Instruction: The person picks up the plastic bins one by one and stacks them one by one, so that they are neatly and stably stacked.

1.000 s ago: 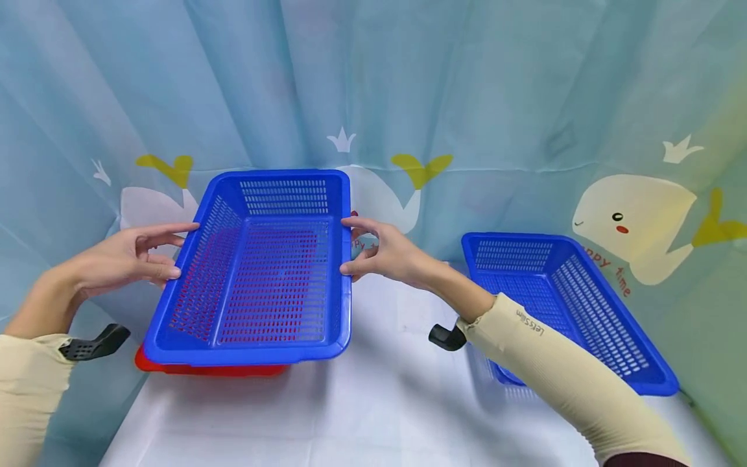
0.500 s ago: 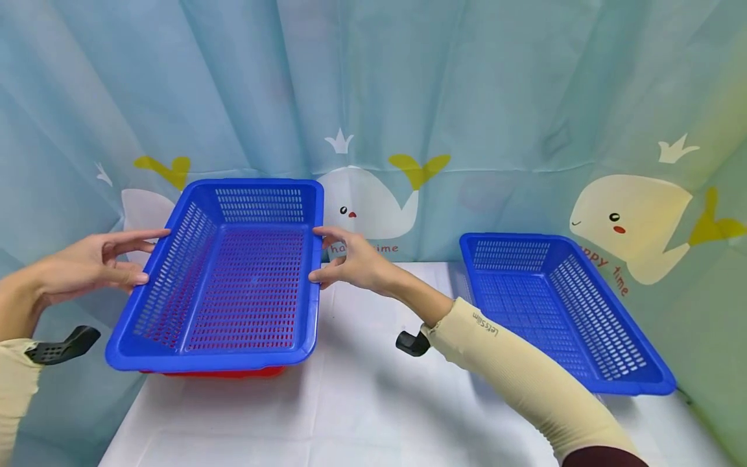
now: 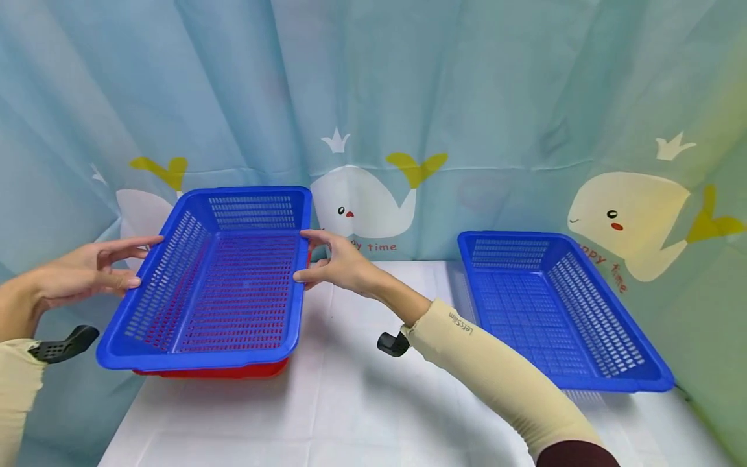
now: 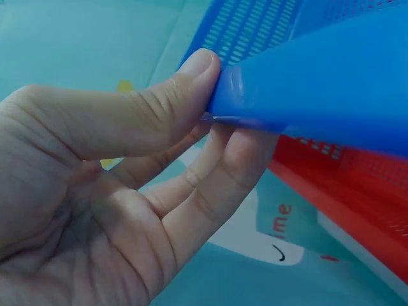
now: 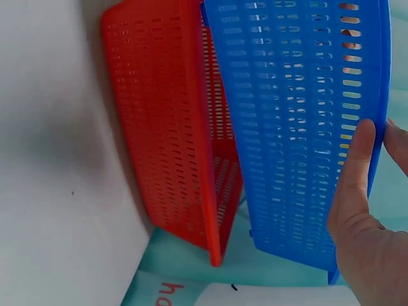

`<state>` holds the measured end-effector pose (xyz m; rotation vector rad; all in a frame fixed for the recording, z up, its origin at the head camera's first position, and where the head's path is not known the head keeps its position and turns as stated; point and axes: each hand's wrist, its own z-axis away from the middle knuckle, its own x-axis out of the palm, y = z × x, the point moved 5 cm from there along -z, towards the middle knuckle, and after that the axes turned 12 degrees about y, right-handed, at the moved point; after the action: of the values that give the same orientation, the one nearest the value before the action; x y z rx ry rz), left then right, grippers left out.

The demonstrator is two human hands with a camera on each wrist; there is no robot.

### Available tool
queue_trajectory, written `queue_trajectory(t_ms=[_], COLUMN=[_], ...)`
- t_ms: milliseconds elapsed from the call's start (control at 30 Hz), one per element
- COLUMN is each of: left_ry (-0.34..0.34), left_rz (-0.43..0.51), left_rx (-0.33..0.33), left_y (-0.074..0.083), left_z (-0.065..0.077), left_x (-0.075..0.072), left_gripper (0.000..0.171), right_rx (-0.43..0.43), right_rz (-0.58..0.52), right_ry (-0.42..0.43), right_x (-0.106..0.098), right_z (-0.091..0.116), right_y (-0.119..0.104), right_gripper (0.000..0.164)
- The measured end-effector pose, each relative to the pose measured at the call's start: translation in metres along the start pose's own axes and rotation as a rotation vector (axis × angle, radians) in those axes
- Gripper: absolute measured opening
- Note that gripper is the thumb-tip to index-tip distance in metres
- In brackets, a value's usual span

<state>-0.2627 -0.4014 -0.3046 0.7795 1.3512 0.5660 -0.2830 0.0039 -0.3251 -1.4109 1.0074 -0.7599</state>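
Note:
A blue slotted plastic basket (image 3: 239, 279) is held level by both hands over a red basket (image 3: 233, 371) on the left of the table. My left hand (image 3: 87, 275) pinches its left rim, thumb on top and fingers underneath, as the left wrist view shows. On the opposite rim my right hand (image 3: 344, 266) pinches with thumb and fingers. In the right wrist view the blue basket's bottom edge overlaps the opening of the red basket (image 5: 159, 121). Most of the red one is hidden from the head view.
Another blue basket (image 3: 525, 311) stands on the right side of the white table (image 3: 373, 402). Behind the table hangs a light blue curtain (image 3: 373, 84) with whale prints. Black camera mounts (image 3: 393, 344) stick out from both cream sleeves.
Both hands have carried the blue basket leftward and down over the red basket, with most of that motion in the first half second. The right-hand blue basket stays put.

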Motion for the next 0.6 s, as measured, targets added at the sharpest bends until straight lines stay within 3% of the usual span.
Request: queue_trajectory(t_ms=[367, 600], left_ry=[-0.035, -0.029], left_rz=[0.072, 0.066], left_rx=[-0.033, -0.008], left_y=[-0.022, -0.026], left_z=[-0.005, -0.01], left_x=[0.0, -0.001], left_gripper=[0.074, 0.076], right_rx=[0.053, 0.043], right_rz=[-0.009, -0.01], right_ry=[0.036, 0.051], right_x=[0.011, 0.013], right_z=[-0.004, -0.007], right_y=[0.011, 0.018], right_gripper=[0.086, 0.086])
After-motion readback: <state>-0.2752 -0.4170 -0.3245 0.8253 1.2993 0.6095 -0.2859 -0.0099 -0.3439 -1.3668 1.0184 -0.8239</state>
